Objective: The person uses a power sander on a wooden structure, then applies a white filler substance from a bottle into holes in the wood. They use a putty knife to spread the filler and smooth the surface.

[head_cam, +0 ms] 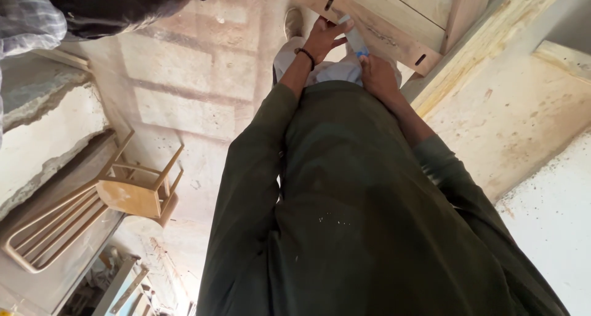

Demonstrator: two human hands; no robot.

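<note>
Over a dusty concrete floor (184, 94), both hands' fingers (335, 30) pinch a small blue-white object (356, 40) beside wooden panels (394, 14).

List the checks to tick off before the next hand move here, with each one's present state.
1. Small pale blue object held: ok, both hands are on it.
2. Left hand grip: ok, fingers spread at the object's upper end, dark band on the wrist.
3. Right hand grip: ok, fingers closed at its lower end.
4. What the object is: cannot tell, mostly hidden by the fingers.
5. Slotted wooden panel close at hand: ok, just beyond the hands; contact with it cannot tell.
6. Floor space to the side: not ok, a wooden chair lies tipped there.
</note>
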